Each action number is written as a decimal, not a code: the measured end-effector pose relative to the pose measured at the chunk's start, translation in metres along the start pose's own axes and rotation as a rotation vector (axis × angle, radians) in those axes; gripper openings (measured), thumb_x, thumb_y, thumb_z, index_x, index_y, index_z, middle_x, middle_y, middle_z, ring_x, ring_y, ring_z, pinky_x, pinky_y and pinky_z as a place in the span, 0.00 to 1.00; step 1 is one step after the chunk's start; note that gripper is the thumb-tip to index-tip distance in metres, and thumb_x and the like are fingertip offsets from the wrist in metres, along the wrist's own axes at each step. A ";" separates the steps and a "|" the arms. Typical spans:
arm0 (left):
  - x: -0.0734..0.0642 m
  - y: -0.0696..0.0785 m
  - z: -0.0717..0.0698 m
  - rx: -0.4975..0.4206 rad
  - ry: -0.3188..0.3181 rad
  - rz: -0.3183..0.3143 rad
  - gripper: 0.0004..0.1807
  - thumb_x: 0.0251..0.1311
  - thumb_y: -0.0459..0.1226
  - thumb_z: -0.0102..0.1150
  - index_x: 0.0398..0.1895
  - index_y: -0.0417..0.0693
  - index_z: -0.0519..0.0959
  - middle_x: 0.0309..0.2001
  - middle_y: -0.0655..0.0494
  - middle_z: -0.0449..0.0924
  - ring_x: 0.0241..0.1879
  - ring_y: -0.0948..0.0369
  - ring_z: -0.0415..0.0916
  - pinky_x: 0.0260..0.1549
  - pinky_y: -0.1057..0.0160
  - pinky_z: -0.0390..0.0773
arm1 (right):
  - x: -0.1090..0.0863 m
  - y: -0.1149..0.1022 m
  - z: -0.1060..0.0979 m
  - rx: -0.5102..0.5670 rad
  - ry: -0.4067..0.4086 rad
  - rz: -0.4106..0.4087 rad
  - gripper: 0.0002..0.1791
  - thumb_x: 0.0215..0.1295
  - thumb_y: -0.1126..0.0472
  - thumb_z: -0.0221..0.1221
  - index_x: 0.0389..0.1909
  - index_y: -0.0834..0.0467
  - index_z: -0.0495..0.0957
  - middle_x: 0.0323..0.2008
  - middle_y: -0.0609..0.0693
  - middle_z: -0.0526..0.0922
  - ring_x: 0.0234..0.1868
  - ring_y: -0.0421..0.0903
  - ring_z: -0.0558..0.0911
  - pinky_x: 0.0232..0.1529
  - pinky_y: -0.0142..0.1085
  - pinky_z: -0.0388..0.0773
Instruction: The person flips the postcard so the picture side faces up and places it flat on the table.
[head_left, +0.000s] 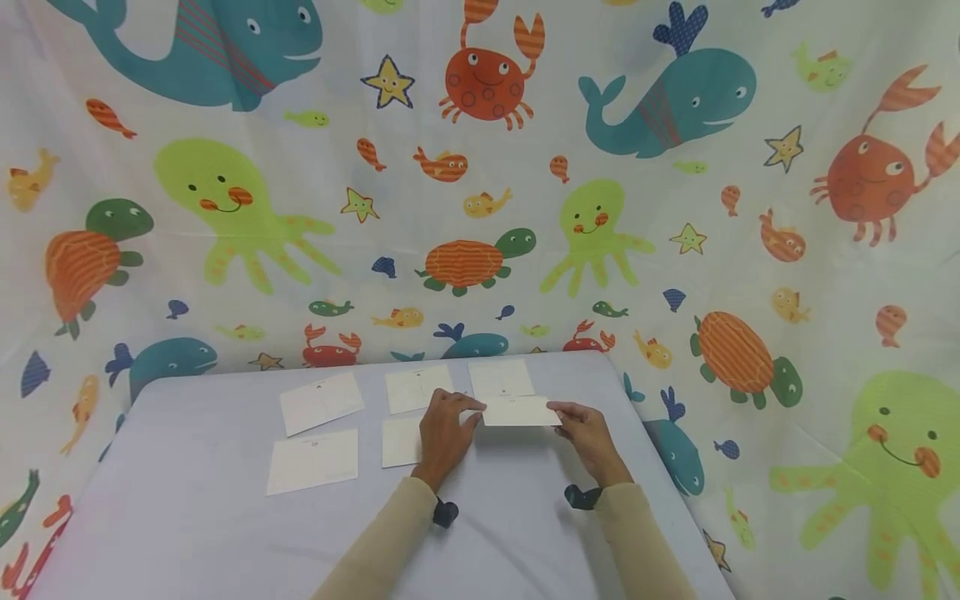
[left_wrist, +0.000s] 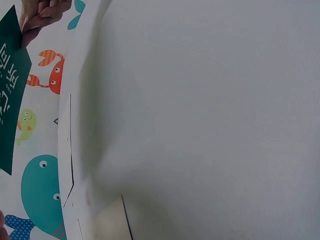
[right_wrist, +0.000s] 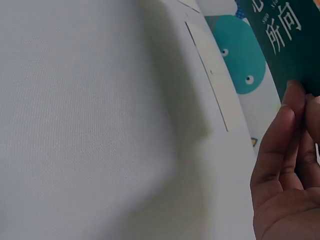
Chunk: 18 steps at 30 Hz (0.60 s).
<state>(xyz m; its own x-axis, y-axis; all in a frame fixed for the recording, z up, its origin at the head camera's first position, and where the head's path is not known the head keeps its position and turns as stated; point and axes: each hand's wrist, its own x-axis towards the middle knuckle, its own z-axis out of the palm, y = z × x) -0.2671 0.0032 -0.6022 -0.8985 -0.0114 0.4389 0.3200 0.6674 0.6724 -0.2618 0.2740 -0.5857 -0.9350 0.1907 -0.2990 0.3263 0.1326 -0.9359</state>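
Observation:
Above the right part of the table, a card [head_left: 520, 411] is held between both hands. My left hand [head_left: 447, 433] pinches its left end between thumb and fingers. Its right end is pinched by my right hand [head_left: 591, 439], also seen in the right wrist view, where the fingers [right_wrist: 275, 137] meet the card's corner. The card's upper face is pale; its underside [left_wrist: 11, 100] is dark green with white characters. Five pale cards lie flat on the table, among them one [head_left: 401, 442] partly hidden by my left hand and one [head_left: 501, 377] just behind the held card.
A white cloth covers the table [head_left: 187, 500]. Farther left lie two cards, an upper one [head_left: 322, 404] and a lower one [head_left: 313, 462], and another card [head_left: 416, 389] is at the back middle. Behind hangs a curtain [head_left: 480, 200] printed with sea animals.

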 end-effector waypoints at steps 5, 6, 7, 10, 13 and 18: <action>-0.003 0.005 -0.006 -0.056 -0.006 -0.043 0.07 0.60 0.37 0.77 0.41 0.58 0.93 0.44 0.58 0.92 0.48 0.58 0.78 0.46 0.56 0.84 | -0.010 -0.001 0.003 0.003 0.028 -0.011 0.12 0.76 0.65 0.62 0.56 0.57 0.87 0.63 0.56 0.86 0.52 0.46 0.87 0.58 0.36 0.84; -0.004 0.006 -0.008 -0.065 -0.006 -0.050 0.07 0.60 0.37 0.77 0.41 0.58 0.93 0.44 0.58 0.92 0.47 0.59 0.78 0.46 0.56 0.84 | -0.012 -0.001 0.004 0.003 0.030 -0.013 0.13 0.76 0.65 0.63 0.56 0.58 0.87 0.61 0.56 0.86 0.52 0.48 0.87 0.58 0.35 0.84; -0.005 0.007 -0.009 -0.076 -0.005 -0.054 0.07 0.60 0.37 0.77 0.41 0.58 0.93 0.43 0.58 0.91 0.47 0.59 0.77 0.46 0.56 0.83 | -0.013 -0.001 0.005 0.008 0.036 -0.013 0.13 0.76 0.65 0.63 0.56 0.58 0.87 0.60 0.55 0.87 0.53 0.50 0.86 0.56 0.34 0.84; -0.008 0.009 -0.013 -0.097 -0.002 -0.060 0.06 0.61 0.38 0.77 0.40 0.57 0.93 0.39 0.60 0.90 0.44 0.60 0.75 0.43 0.59 0.81 | -0.018 -0.003 0.008 0.013 0.064 -0.007 0.11 0.75 0.64 0.64 0.54 0.58 0.87 0.56 0.55 0.88 0.56 0.55 0.85 0.56 0.35 0.84; -0.011 0.009 -0.015 -0.114 -0.002 -0.067 0.05 0.62 0.38 0.76 0.40 0.57 0.93 0.37 0.61 0.89 0.43 0.62 0.73 0.42 0.60 0.79 | -0.024 -0.004 0.012 0.008 0.102 0.009 0.08 0.74 0.63 0.65 0.50 0.57 0.88 0.54 0.55 0.87 0.60 0.59 0.83 0.60 0.40 0.83; -0.016 0.011 -0.020 -0.162 -0.012 -0.102 0.05 0.64 0.38 0.75 0.42 0.55 0.92 0.37 0.60 0.87 0.44 0.60 0.74 0.44 0.57 0.80 | -0.033 -0.003 0.016 -0.024 0.146 0.027 0.10 0.73 0.60 0.67 0.51 0.57 0.88 0.55 0.54 0.86 0.61 0.58 0.83 0.69 0.49 0.79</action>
<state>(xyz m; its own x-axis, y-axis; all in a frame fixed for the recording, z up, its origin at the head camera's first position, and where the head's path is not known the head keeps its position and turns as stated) -0.2433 -0.0041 -0.5904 -0.9318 -0.0632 0.3573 0.2707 0.5349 0.8004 -0.2339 0.2518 -0.5755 -0.8964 0.3337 -0.2916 0.3556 0.1487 -0.9227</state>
